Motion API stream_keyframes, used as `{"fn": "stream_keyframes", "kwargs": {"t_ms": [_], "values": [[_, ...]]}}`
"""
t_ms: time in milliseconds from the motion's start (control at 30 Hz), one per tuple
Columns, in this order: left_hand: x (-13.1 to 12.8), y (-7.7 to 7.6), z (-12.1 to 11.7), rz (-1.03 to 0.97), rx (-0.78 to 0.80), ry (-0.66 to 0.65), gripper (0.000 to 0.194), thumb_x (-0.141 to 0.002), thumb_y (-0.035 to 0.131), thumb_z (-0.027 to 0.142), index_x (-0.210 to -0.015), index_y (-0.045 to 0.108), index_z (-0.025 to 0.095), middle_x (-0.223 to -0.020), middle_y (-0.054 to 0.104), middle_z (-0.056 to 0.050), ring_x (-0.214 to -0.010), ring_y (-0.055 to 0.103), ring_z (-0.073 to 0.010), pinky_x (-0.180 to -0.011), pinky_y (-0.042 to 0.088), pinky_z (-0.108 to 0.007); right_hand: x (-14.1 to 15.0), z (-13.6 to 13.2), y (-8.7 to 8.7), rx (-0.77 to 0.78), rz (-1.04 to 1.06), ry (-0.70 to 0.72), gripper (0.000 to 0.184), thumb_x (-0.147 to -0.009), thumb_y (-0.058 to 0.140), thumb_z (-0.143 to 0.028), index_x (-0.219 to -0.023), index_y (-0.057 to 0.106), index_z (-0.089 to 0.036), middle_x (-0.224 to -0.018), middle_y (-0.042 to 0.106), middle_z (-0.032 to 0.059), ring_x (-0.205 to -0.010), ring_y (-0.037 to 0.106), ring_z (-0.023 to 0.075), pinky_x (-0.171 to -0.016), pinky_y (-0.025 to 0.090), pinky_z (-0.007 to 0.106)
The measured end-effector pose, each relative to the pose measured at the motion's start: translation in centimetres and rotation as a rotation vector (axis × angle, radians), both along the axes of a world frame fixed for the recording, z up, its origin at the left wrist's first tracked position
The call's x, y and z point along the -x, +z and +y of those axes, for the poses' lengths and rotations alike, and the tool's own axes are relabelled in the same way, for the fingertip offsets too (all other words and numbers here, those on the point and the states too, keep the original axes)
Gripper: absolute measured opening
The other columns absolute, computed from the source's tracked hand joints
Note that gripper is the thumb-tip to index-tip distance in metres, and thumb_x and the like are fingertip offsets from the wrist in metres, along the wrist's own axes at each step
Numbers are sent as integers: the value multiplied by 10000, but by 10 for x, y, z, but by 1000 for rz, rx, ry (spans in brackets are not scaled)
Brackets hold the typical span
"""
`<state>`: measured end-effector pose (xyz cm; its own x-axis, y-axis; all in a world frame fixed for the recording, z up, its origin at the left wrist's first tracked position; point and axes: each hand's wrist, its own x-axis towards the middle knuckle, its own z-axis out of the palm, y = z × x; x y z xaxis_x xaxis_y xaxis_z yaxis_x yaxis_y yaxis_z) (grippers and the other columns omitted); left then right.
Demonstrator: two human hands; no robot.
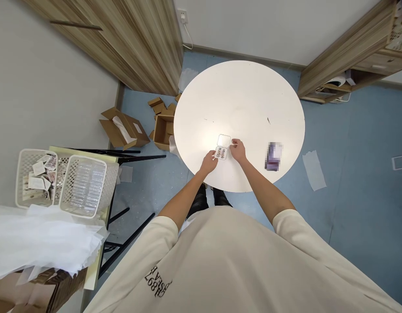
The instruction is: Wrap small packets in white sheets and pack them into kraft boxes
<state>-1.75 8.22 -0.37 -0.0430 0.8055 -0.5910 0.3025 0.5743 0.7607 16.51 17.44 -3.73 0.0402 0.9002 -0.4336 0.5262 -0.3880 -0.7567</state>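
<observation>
Shirt point(240, 261): cream, with dark lettering at its lower left, filling the bottom of the view nearest the camera; both bare forearms reach out from its short sleeves toward 12 o'clock.
Case point(222, 148): a small clear plastic box lying open on the counter, lid flipped back toward 12 o'clock, small coloured pieces in the tray half; it sits near the counter's 6 o'clock edge, between the two hands.
Left hand point(209, 161): at the case's 8 o'clock corner, fingertips touching the tray edge in a light pinch; how firmly it holds is too small to tell.
Right hand point(238, 150): at the case's 3 o'clock side, fingers curled and touching its edge; whether it grips or merely rests there cannot be told.
Counter point(240, 95): round, white, a few small dark specks on it.
Blurred packet point(274, 156): purple and white, lying on the counter at 3 o'clock of the case, well apart from it.
Cardboard boxes point(135, 126): open, on the blue floor at 9 to 10 o'clock of the counter.
White baskets point(65, 182): two, on a side stand at 8 o'clock, one with paper packets, one with clear pieces.
White plastic sheeting point(41, 243): heaped just below the baskets.
</observation>
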Motion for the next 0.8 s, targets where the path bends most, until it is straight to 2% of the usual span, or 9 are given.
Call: {"fn": "stream_keyframes", "kwargs": {"t_ms": [67, 167, 267, 400, 600, 800], "values": [[0, 1, 0, -5, 13, 3, 444, -924, 549, 176, -1366, 539, 219, -1496, 580, -100, -1237, 648, -248, -1053, 513, -388, 3, 8, -1, -30, 30, 37, 560, -786, 555, -267, -1345, 569, -227, -1457, 552, 122, -1091, 635, 237, -1048, 520, 450], [1, 1, 0, -14, 39, 16, 478, -923, 554, 174, -1396, 516, 226, -1502, 576, -98, -1236, 650, -238, -1057, 508, -380, 6, 14, -1, -22, 66, 116, 631, -803, 539, -262, -1434, 527, -255, -1515, 512, 98, -1186, 598, 252, -1073, 513, 463], [2, -1, 0, -9, 75, 46, 527, -919, 573, 192, -1437, 481, 225, -1500, 575, -116, -1252, 641, -244, -1031, 520, -374, 6, 16, 3, -14, 66, 161, 620, -832, 521, -267, -1451, 520, -258, -1503, 532, 88, -1214, 584, 256, -1061, 520, 463], [4, -8, 0, -29, 87, 69, 594, -899, 603, 211, -1472, 447, 235, -1470, 594, -127, -1171, 675, -249, -942, 559, -373, 7, 15, 16, -100, 28, 175, 550, -895, 483, -296, -1440, 524, -243, -1489, 543, 110, -1242, 575, 258, -1047, 521, 462], [8, -12, 0, -79, 114, 103, 611, -886, 609, 232, -1472, 438, 249, -1488, 577, -128, -1155, 677, -241, -934, 560, -377, 5, -11, 38, -179, -8, 195, 365, -958, 463, -331, -1273, 616, -227, -1277, 642, 103, -1151, 613, 229, -1004, 526, 419], [16, -12, -1, -44, 125, 100, 568, -899, 583, 235, -1454, 464, 252, -1474, 591, -118, -1194, 655, -251, -924, 564, -379, -2, -44, 35, -278, -54, 380, 270, -948, 494, -263, -1143, 679, -230, -1168, 643, 92, -1114, 604, 252, -1004, 512, 437]]}}
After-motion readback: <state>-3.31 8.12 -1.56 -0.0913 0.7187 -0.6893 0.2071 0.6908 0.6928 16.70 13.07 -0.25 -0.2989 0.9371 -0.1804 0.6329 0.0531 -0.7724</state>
